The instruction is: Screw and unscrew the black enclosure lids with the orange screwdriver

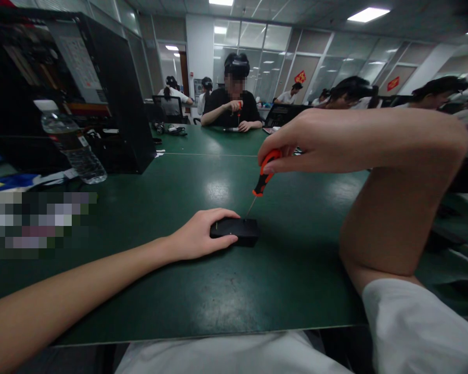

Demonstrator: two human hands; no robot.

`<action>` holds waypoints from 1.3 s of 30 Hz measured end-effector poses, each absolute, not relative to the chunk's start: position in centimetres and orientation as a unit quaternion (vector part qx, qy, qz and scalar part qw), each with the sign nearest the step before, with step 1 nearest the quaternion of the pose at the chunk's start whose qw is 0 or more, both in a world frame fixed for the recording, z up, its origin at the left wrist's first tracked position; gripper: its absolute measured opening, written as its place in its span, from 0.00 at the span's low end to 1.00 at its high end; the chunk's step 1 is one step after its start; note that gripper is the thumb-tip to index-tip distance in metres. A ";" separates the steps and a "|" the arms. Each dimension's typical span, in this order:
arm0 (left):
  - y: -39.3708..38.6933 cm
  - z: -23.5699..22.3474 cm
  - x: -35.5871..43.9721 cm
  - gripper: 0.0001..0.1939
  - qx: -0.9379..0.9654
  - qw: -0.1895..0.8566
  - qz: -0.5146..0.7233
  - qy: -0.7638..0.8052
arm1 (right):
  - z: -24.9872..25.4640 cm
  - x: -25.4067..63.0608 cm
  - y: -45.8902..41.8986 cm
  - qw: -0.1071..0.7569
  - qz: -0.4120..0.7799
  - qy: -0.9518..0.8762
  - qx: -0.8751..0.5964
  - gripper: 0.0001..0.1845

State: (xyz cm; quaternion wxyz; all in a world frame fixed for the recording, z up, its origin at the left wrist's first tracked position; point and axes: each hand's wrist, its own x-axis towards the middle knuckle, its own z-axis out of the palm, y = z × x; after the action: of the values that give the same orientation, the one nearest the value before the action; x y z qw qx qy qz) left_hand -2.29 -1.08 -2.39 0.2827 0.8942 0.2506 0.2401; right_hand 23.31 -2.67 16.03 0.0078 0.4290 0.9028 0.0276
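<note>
On the green tabletop lies a black box-shaped device (246,232), its kind not clear from here. My left hand (203,234) is closed around its left end, with the thumb on the near side and fingers on the far side. Above it, my right hand (292,140) grips the handle of a red and black screwdriver (262,179). The thin shaft slants down to the left, and its tip meets the top of the device near the right end. Some fingers of my right hand are hidden behind the palm.
An open black computer case (128,98) stands at the left, with a clear water bottle (74,140) before it. Cables and bags lie along the left side of the green table (203,301). Across the table a person (234,104) holds a screwdriver. Several other people sit farther back.
</note>
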 end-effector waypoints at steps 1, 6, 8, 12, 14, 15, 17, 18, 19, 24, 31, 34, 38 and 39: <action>-1.1 -2.4 -2.3 0.21 0.894 0.282 0.240 0.251 | 16.1 23.3 -2.6 0.009 0.035 0.903 0.428 0.26; -1.1 -2.4 -2.3 0.21 0.892 0.290 0.234 0.256 | 16.5 23.6 -2.6 0.025 0.021 0.903 0.428 0.28; -1.1 -2.4 -2.3 0.21 0.891 0.292 0.233 0.256 | 16.5 23.8 -2.5 0.032 0.017 0.904 0.426 0.27; -1.2 -2.3 -2.2 0.22 0.891 0.290 0.236 0.257 | 16.5 23.8 -2.6 0.029 0.031 0.899 0.437 0.28; -1.2 -2.2 -2.2 0.22 0.890 0.292 0.235 0.259 | 16.4 23.8 -2.7 0.028 0.040 0.895 0.444 0.30; -1.3 -2.2 -2.2 0.22 0.890 0.292 0.234 0.260 | 16.4 23.8 -2.8 0.028 0.043 0.893 0.447 0.30; -1.3 -2.1 -2.1 0.22 0.889 0.292 0.235 0.262 | 16.4 23.8 -2.8 0.031 0.045 0.892 0.448 0.30; -1.3 -2.1 -2.1 0.22 0.889 0.292 0.235 0.262 | 16.4 23.8 -2.8 0.030 0.049 0.892 0.449 0.30; -1.3 -2.1 -2.1 0.22 0.889 0.292 0.236 0.262 | 16.4 23.8 -2.8 0.029 0.054 0.891 0.450 0.29; -1.2 -2.1 -2.0 0.22 0.890 0.290 0.236 0.261 | 16.4 23.9 -2.4 0.028 0.044 0.900 0.432 0.29; -1.3 -2.1 -2.1 0.21 0.892 0.287 0.238 0.255 | 16.4 23.4 -2.3 0.031 0.062 0.879 0.472 0.23; -1.3 -2.1 -2.2 0.22 0.892 0.289 0.236 0.257 | 16.4 23.3 -2.1 0.032 0.050 0.871 0.488 0.21; -1.3 -2.1 -2.1 0.21 0.892 0.288 0.236 0.256 | 16.3 23.6 -1.4 0.040 0.042 0.865 0.498 0.22; -1.3 -2.1 -2.1 0.21 0.892 0.287 0.236 0.256 | 16.3 23.7 -1.3 0.043 0.042 0.864 0.501 0.22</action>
State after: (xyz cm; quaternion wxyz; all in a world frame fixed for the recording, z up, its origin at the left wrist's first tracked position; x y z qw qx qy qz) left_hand -2.13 -1.28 -2.13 0.2870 0.8923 0.2563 0.2362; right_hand 23.66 -1.26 16.27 0.0432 0.5006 0.8636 0.0420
